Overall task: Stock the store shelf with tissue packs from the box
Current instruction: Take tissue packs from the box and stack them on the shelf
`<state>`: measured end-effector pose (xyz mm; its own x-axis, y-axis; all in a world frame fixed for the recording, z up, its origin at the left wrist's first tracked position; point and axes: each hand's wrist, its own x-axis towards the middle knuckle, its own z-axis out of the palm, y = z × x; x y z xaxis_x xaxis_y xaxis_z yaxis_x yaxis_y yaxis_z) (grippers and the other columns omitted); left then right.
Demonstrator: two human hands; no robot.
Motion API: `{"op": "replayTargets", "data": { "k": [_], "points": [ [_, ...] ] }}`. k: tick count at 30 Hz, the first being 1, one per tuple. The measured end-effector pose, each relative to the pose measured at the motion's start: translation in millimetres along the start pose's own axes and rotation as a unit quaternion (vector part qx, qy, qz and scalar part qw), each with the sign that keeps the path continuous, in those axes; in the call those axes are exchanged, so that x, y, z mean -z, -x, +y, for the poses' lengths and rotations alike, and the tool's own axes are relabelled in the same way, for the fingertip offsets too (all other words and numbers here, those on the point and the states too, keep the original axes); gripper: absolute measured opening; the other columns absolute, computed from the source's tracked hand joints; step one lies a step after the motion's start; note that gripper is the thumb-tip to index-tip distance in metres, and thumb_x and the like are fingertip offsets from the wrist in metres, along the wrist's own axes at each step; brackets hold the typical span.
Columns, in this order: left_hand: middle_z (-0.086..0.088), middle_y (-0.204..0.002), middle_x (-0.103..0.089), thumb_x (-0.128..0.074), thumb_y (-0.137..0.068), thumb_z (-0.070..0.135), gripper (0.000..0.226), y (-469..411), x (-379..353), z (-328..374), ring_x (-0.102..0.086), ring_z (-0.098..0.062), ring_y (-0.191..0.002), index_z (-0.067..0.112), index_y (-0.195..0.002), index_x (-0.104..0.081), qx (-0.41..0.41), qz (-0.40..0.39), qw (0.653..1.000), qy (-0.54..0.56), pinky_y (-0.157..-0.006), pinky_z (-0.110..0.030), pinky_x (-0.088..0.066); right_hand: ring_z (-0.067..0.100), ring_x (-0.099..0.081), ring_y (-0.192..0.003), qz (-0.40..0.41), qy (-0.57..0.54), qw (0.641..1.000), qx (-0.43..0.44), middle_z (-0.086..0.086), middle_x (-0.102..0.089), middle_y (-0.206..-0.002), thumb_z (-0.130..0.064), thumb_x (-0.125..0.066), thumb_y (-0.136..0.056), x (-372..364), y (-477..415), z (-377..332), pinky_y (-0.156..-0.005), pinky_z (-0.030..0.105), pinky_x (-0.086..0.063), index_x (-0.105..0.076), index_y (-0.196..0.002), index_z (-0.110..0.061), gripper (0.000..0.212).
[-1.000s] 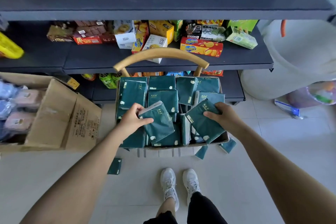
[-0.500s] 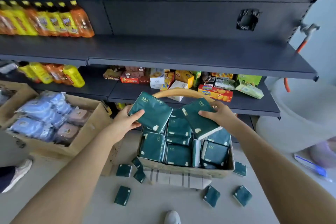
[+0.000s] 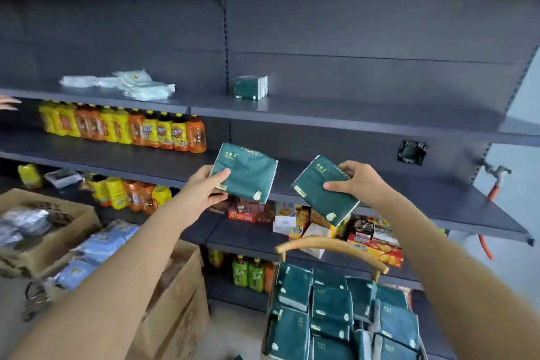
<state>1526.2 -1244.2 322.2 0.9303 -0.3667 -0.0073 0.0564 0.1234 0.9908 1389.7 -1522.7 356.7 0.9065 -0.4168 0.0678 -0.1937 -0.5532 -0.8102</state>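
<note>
My left hand [image 3: 206, 187] grips a dark green tissue pack [image 3: 248, 174] by its left edge, held up in front of the dark grey shelf [image 3: 336, 115]. My right hand [image 3: 356, 181] pinches a second green tissue pack [image 3: 318, 193], tilted, a little to the right. Both packs are in the air below the upper shelf board. A few green packs [image 3: 250, 87] stand upright on that board. Below, at the bottom right, the box [image 3: 339, 316] holds several more green packs.
White packets [image 3: 128, 85] lie on the upper board at left. Rows of orange and yellow bottles [image 3: 125, 128] fill the left shelves; snack boxes [image 3: 365, 237] sit lower right. Cardboard boxes [image 3: 172, 301] with blue packs stand at left. A wooden chair back [image 3: 330, 245] arches over the tissue box. Someone's fingers [image 3: 8, 102] show far left.
Both hands lifted one green pack each out of the box and raised them to shelf height. The view tilted upward from the floor to the upper shelves.
</note>
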Motion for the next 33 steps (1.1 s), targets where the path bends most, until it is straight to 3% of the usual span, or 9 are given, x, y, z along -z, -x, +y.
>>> {"op": "replayTargets", "data": {
  "k": [4, 7, 13, 16, 21, 26, 33],
  "points": [
    [-0.004, -0.106, -0.063, -0.06, -0.091, 0.02, 0.011, -41.8, 44.8, 39.9, -0.062, -0.02, -0.097, 0.019, -0.099, -0.052, -0.022, -0.019, 0.999, -0.023, -0.078, -0.03, -0.051, 0.018, -0.065, -0.085, 0.024, 0.035, 0.999, 0.026, 0.002, -0.068, -0.1, -0.02, -0.081, -0.073, -22.1, -31.9, -56.0, -0.076, 0.032, -0.053, -0.059, -0.099, -0.017, 0.034],
    [0.0, -0.101, -0.062, -0.06, -0.091, 0.02, 0.01, -69.8, 72.0, 63.8, -0.062, -0.015, -0.089, 0.021, -0.096, -0.052, -0.045, -0.027, 0.997, -0.051, -0.076, -0.028, -0.052, 0.017, -0.064, -0.084, 0.036, 0.057, 0.997, 0.036, 0.0, -0.067, -0.098, -0.021, -0.08, -0.073, -41.4, -57.9, -89.4, -0.074, 0.03, -0.052, -0.059, -0.1, -0.018, 0.035],
    [-0.002, -0.105, -0.063, -0.062, -0.09, 0.022, 0.016, -130.1, 107.5, 91.9, -0.062, -0.017, -0.094, 0.019, -0.103, -0.053, -0.066, -0.027, 0.997, -0.043, -0.081, -0.031, -0.051, 0.018, -0.065, -0.085, 0.057, 0.057, 0.996, 0.049, -0.001, -0.068, -0.096, -0.02, -0.081, -0.072, -63.0, -111.7, -131.3, -0.072, 0.028, -0.05, -0.061, -0.096, -0.018, 0.032],
    [-0.003, -0.109, -0.063, -0.061, -0.09, 0.023, 0.019, -162.2, 112.1, 93.1, -0.061, -0.02, -0.1, 0.017, -0.106, -0.053, -0.072, -0.023, 0.996, -0.037, -0.086, -0.034, -0.051, 0.02, -0.065, -0.089, 0.07, 0.071, 0.993, 0.06, -0.001, -0.068, -0.097, -0.021, -0.081, -0.072, -64.3, -146.1, -144.0, -0.077, 0.03, -0.049, -0.06, -0.098, -0.019, 0.033],
    [-0.004, -0.109, -0.062, -0.062, -0.09, 0.023, 0.023, -214.3, 104.0, 82.9, -0.061, -0.019, -0.101, 0.015, -0.108, -0.052, -0.071, -0.002, 0.997, -0.02, -0.076, -0.028, -0.052, 0.021, -0.066, -0.09, 0.053, 0.085, 0.992, 0.081, 0.001, -0.069, -0.099, -0.022, -0.081, -0.071, -64.0, -212.3, -151.1, -0.083, 0.036, -0.053, -0.061, -0.102, -0.016, 0.038],
    [-0.002, -0.107, -0.061, -0.06, -0.091, 0.022, 0.027, -266.9, 92.3, 87.1, -0.06, -0.016, -0.097, 0.012, -0.114, -0.051, -0.085, 0.04, 0.996, -0.004, -0.068, -0.023, -0.049, 0.022, -0.065, -0.09, 0.043, 0.109, 0.987, 0.107, 0.002, -0.067, -0.101, -0.022, -0.08, -0.073, -61.2, -280.0, -158.3, -0.079, 0.033, -0.053, -0.06, -0.107, -0.013, 0.041],
    [-0.005, -0.116, -0.059, -0.059, -0.092, 0.021, 0.022, -340.6, 92.3, 106.2, -0.059, -0.018, -0.103, 0.012, -0.111, -0.052, -0.102, 0.067, 0.992, -0.037, -0.07, -0.024, -0.05, 0.018, -0.058, -0.085, 0.037, 0.187, 0.973, 0.131, 0.0, -0.063, -0.099, -0.024, -0.079, -0.075, -67.4, -363.1, -179.2, -0.069, 0.025, -0.045, -0.061, -0.107, -0.012, 0.039]
  ]
}}
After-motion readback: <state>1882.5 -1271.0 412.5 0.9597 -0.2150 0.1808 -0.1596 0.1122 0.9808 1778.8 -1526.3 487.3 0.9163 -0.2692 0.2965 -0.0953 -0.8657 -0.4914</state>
